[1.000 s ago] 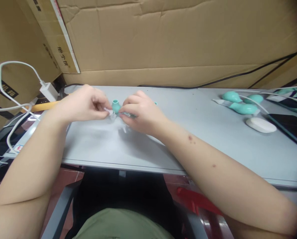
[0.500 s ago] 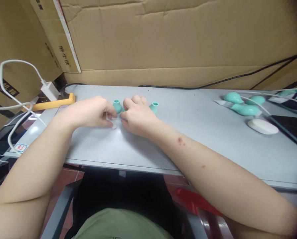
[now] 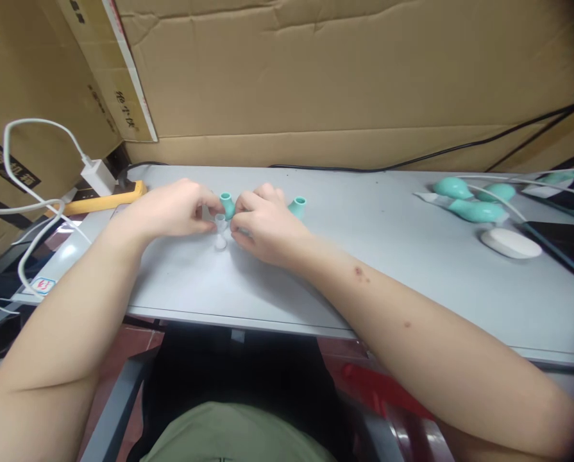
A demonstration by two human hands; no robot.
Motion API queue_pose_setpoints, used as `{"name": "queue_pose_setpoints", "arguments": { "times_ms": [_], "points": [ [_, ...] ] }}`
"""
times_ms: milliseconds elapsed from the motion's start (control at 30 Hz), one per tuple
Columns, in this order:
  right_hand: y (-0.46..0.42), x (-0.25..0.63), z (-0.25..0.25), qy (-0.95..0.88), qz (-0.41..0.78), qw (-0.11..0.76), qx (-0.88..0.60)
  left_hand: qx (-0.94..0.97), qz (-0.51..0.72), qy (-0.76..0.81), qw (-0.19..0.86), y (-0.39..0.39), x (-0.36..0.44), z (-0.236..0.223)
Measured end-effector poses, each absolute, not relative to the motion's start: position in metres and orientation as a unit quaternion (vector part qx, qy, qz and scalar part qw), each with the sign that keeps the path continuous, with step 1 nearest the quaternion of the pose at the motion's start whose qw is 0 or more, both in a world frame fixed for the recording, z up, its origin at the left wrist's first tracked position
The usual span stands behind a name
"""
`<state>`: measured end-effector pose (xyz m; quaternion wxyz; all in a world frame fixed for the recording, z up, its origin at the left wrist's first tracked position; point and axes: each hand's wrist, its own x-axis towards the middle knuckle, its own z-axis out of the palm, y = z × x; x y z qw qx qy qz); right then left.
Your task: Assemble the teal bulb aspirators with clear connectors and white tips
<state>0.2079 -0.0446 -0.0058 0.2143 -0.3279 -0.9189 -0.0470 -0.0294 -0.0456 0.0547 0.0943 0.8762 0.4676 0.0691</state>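
A small clear cup-shaped piece (image 3: 220, 222) stands on the table between my hands, with a whitish round piece (image 3: 220, 242) just in front of it. My left hand (image 3: 183, 208) is at its left side, thumb and fingers apart, the fingertips very close to the clear piece. My right hand (image 3: 265, 221) is closed with curled fingers, low over the table; what lies in its fingertips is hidden. Behind the fingertips stands a teal narrow-necked piece (image 3: 227, 205). Another teal piece with an open mouth (image 3: 299, 206) shows past my right knuckles, partly covered.
On the right of the grey table (image 3: 363, 237) lie several teal bulbs (image 3: 479, 210), a white rounded case (image 3: 510, 244) and a dark flat object (image 3: 563, 244). A yellow power strip (image 3: 99, 200) with a white charger (image 3: 98, 177) sits left. Cardboard (image 3: 315, 83) walls the back.
My left fingers have drawn slightly back and up from the clear piece, which now shows upright. The right hand has shifted slightly left.
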Motion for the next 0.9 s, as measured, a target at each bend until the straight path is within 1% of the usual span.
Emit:
{"name": "queue_pose_setpoints", "arguments": {
  "times_ms": [167, 333, 467, 700, 800, 900],
  "points": [
    [-0.044, 0.213, -0.004, -0.91, -0.015, 0.267, -0.318, 0.872, 0.052, 0.476, 0.1, -0.045, -0.021, 0.052],
    [-0.042, 0.215, -0.005, -0.903, 0.01, 0.28, -0.327, 0.866, 0.064, 0.476, 0.142, -0.048, -0.014, 0.051],
    [-0.041, 0.216, -0.003, -0.897, 0.022, 0.298, -0.327, 0.862, 0.138, 0.454, 0.18, -0.041, -0.021, 0.044],
    [-0.039, 0.223, 0.004, -0.883, 0.077, 0.33, -0.326, 0.782, 0.363, 0.436, 0.258, -0.029, -0.024, 0.036],
    [-0.038, 0.225, 0.005, -0.873, 0.099, 0.35, -0.324, 0.744, 0.405, 0.433, 0.306, -0.03, -0.017, 0.035],
    [-0.037, 0.226, 0.004, -0.865, 0.108, 0.378, -0.311, 0.731, 0.413, 0.424, 0.342, -0.03, -0.01, 0.03]
  ]
}}
